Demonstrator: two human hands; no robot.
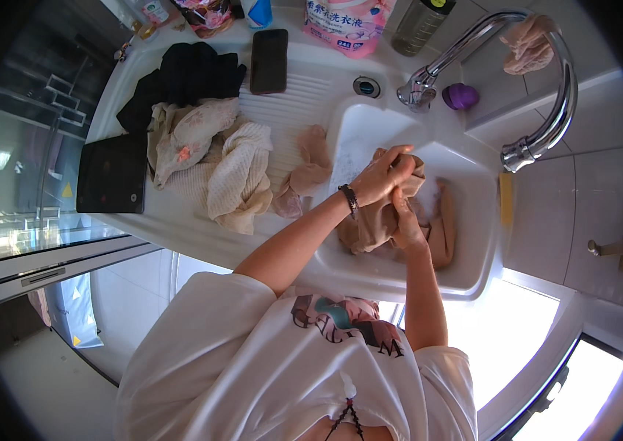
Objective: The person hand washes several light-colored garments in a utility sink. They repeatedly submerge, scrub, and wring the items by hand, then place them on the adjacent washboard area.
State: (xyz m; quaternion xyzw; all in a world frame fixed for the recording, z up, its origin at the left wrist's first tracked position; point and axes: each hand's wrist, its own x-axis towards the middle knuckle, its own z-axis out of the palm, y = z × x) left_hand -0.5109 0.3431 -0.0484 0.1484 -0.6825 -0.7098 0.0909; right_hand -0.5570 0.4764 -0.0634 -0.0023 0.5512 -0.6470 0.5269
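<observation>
Both my hands grip a wet tan cloth garment over the white sink basin. My left hand, with a beaded bracelet at its wrist, holds the bunched upper part. Close against it, my right hand closes on the same cloth lower down. Part of the garment hangs into the basin, where more tan fabric lies by the right wall among suds. A sheer tan piece rests on the ridged drainboard beside the basin. Further left lie a cream knitted garment, a floral light cloth and black clothing.
A chrome faucet with a tan cloth draped over it arches at the right. Behind the basin stand a pink detergent pouch and a bottle. A phone and a black flat device lie left.
</observation>
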